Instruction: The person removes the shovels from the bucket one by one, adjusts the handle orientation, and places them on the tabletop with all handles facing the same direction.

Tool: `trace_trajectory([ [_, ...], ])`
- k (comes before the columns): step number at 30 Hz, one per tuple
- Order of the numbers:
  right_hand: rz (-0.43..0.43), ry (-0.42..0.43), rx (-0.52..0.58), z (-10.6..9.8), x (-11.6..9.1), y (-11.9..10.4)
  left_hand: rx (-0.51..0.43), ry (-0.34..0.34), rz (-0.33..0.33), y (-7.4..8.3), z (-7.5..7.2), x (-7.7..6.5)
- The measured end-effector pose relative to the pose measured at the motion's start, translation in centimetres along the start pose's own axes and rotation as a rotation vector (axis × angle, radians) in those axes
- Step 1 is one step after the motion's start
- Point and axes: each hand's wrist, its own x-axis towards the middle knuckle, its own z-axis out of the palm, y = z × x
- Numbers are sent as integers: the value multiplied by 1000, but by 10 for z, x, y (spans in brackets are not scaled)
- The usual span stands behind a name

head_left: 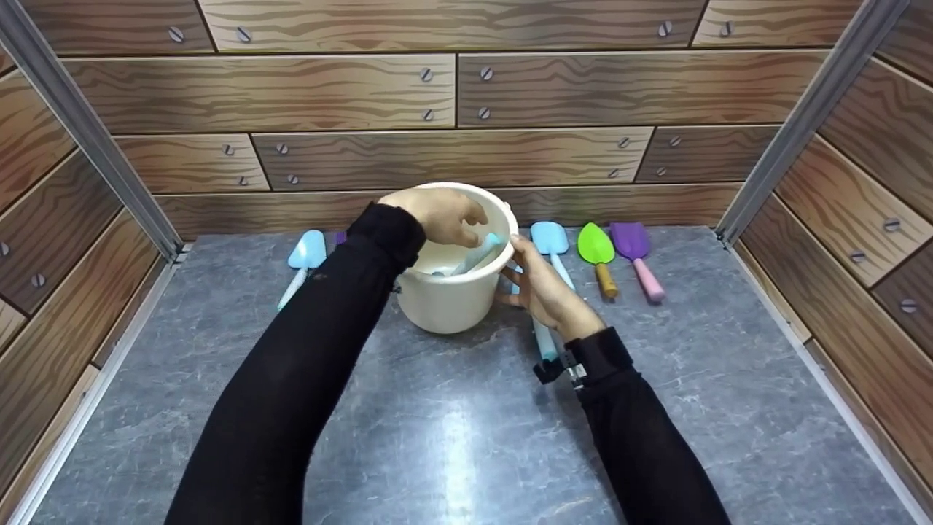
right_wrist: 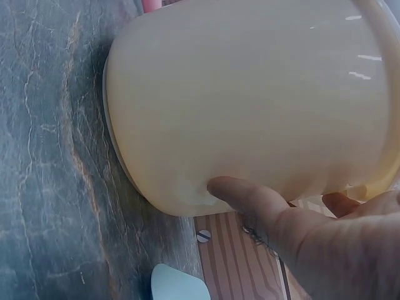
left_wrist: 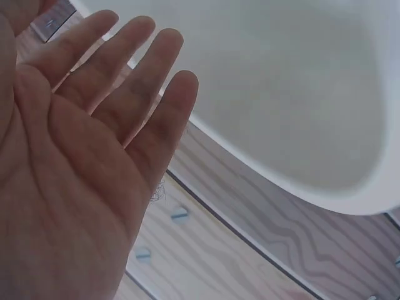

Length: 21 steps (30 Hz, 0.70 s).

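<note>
A white bucket stands on the grey floor near the back wall. Inside it leans a light blue tool, its handle end up near the right rim; the rest is partly hidden by the wall. My left hand hangs over the bucket's mouth, with the tool just beyond its fingertips. In the left wrist view the fingers are nearly straight and hold nothing. On the bucket's right side, my right hand rests with spread fingers against the outer wall, one fingertip at the rim. The right wrist view has a finger touching that wall.
Right of the bucket lie a light blue shovel, a green trowel and a purple shovel. Another light blue handle shows under my right wrist. A light blue shovel lies left. Wood-patterned walls enclose three sides.
</note>
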Motion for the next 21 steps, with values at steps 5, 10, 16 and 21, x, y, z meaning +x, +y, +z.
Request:
trace_trajectory([
  [5, 5, -5, -6, 0, 0, -1, 66, -15, 7, 12, 1, 2],
  [10, 4, -7, -2, 0, -2, 1, 104, -71, -14, 22, 1, 6],
  [16, -1, -11, -12, 1, -1, 0, 79, -168, -158, 33, 0, 8],
  [21, 0, -6, -11, 2, 0, 0, 91, -157, -191, 34, 4, 7],
])
